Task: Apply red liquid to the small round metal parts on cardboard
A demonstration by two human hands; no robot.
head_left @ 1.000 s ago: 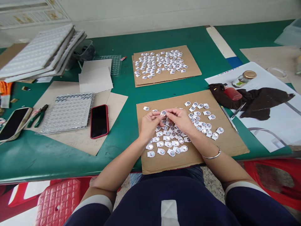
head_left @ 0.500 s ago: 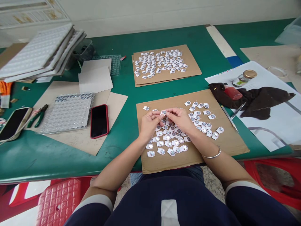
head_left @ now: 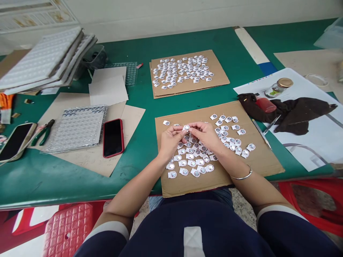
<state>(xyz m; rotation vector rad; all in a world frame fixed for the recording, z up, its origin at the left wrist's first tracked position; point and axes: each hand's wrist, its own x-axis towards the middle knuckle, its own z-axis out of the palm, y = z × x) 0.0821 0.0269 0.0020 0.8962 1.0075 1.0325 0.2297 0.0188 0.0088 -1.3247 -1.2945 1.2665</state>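
Between the fingertips of both hands is a small round disc with a white tab, its dark-ringed face turned up. My left hand pinches it from the left, and my right hand grips its right side. Both hands are just above a brown cardboard sheet. Many similar white-tabbed discs lie on that cardboard, below the hands and to the right. Some of them are hidden under my fingers and wrists.
Farther back, another cardboard sheet carries more discs. At left lie a red-cased phone, a clear plastic tray, green-handled pliers and stacked white trays. Tweezers, a dark cloth and a glass jar are at right.
Both hands stay in almost the same place, holding the same disc. Its face looks lighter now, as if tilted slightly. Nothing else has visibly moved.
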